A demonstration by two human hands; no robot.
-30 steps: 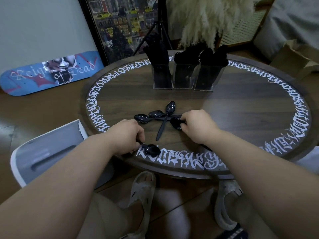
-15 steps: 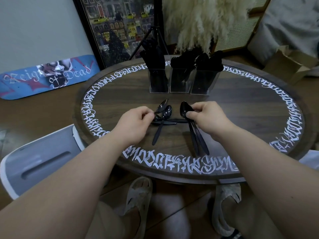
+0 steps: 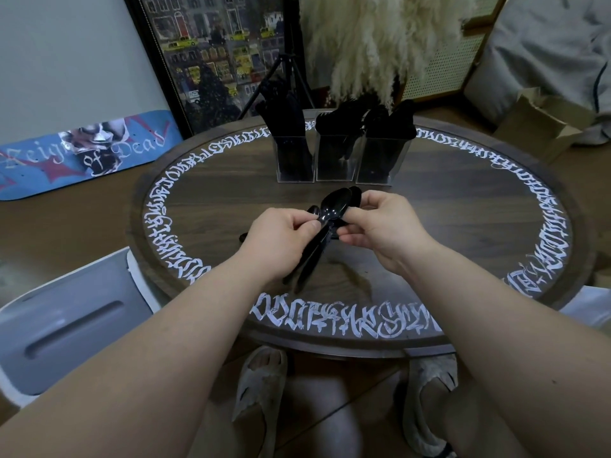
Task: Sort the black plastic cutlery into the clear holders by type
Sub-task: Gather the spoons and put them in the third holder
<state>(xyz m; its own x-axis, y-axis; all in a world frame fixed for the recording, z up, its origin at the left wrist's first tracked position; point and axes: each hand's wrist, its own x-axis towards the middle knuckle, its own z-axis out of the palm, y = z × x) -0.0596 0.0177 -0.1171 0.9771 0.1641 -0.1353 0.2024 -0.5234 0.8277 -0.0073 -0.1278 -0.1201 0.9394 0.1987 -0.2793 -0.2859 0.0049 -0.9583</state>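
Both hands hold a bundle of black plastic spoons (image 3: 330, 209) above the middle of the round wooden table (image 3: 463, 226). My left hand (image 3: 281, 236) grips the handles, which point down toward me. My right hand (image 3: 380, 226) pinches the bowl end of the bundle. At the table's far side stand three clear holders: the left holder (image 3: 295, 160) with upright cutlery, the middle holder (image 3: 335, 158) and the right holder (image 3: 383, 160), all filled with black cutlery. A dark piece (image 3: 244, 238) shows on the table just left of my left hand.
White lettering rings the tabletop. A grey-white chair (image 3: 66, 322) stands at the lower left. Behind the table are a skateboard deck (image 3: 82, 153), a framed picture (image 3: 215, 61), a tripod, pampas grass and a cardboard box (image 3: 542, 123) at the right.
Both hands gathered the loose spoons from the table, brought them together into one bundle and lifted it. The camera view shifted slightly closer to the table.
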